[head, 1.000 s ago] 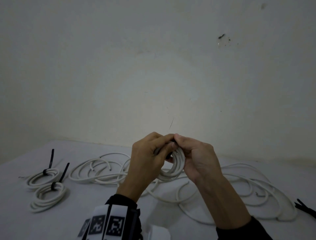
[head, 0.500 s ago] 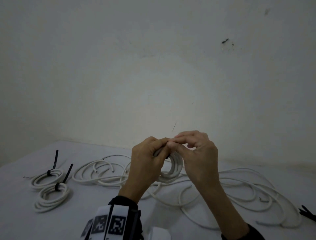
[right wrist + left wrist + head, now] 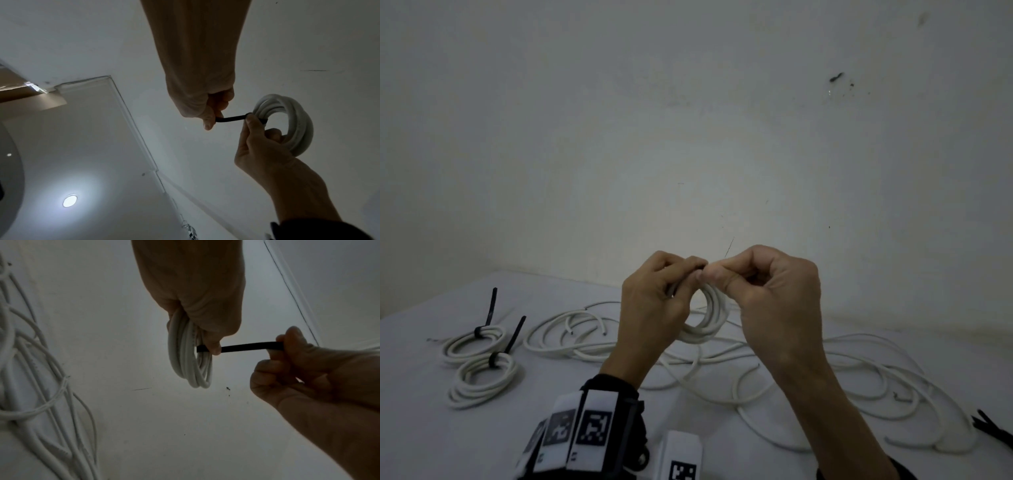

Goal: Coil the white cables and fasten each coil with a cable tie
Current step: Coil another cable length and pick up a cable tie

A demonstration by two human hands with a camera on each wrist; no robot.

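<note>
In the head view my left hand (image 3: 688, 274) holds a small white cable coil (image 3: 709, 318) up above the table, fingers curled round its upper part. A black cable tie (image 3: 251, 346) is looped round the coil (image 3: 189, 360), and its tail runs out sideways. My right hand (image 3: 722, 274) pinches that tail between thumb and curled fingers, just right of the left hand. The right wrist view shows the tie (image 3: 230, 118) stretched taut between my right thumb and the coil (image 3: 287, 123). The tie's head is hidden behind my left thumb.
Two tied coils (image 3: 472, 342) (image 3: 482, 380) with black tie tails sticking up lie at the left of the white table (image 3: 424, 428). Several loose white cables (image 3: 842, 377) sprawl across the middle and right. Spare black ties (image 3: 993, 428) lie at the right edge. A wall stands close behind.
My right hand has let go of the coil's rim, curled its fingers and drawn away a little to the right with the tie's tail. The left hand keeps its hold on the coil.
</note>
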